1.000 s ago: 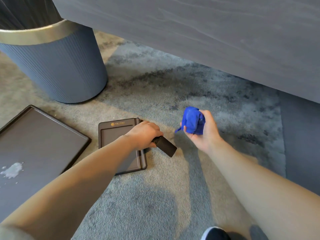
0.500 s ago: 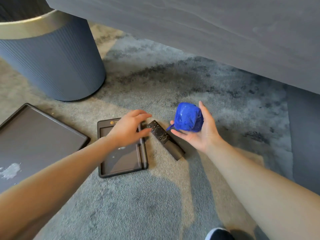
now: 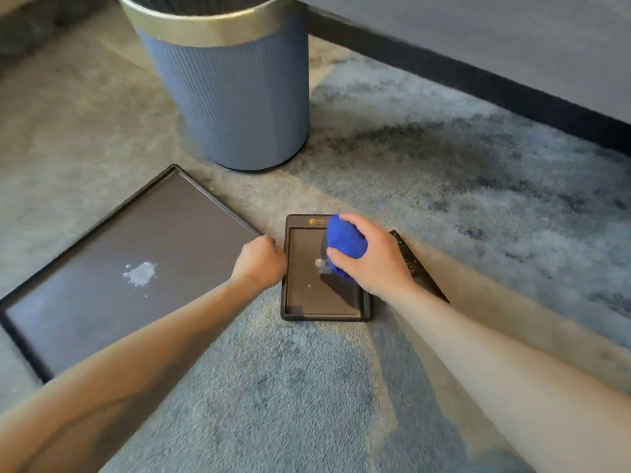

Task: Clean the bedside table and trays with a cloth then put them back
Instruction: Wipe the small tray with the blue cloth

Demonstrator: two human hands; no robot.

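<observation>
Grey-blue carpet [image 3: 307,387] is covering the floor, and a dark furniture panel [image 3: 478,29] is running across the upper right. Ribbed blue waste bin [image 3: 232,97] with a metallic rim is standing at the back.

Large dark tray [image 3: 85,302] is lying on the carpet at left, carrying a white smear [image 3: 140,274] near its middle. Small dark tray [image 3: 321,307] is lying just right of it, also on the carpet.

Right hand [image 3: 379,264] is closing its grip round a bunched blue cloth [image 3: 345,240] and pressing it onto the small tray's floor, beside a pale spot [image 3: 319,262].

Left hand [image 3: 261,264] is curling into a fist against the small tray's left rim. Whether its grip is holding the rim cannot be told.

Black remote control [image 3: 418,271] is lying on the carpet just right of the small tray, partly hidden behind the right hand.
</observation>
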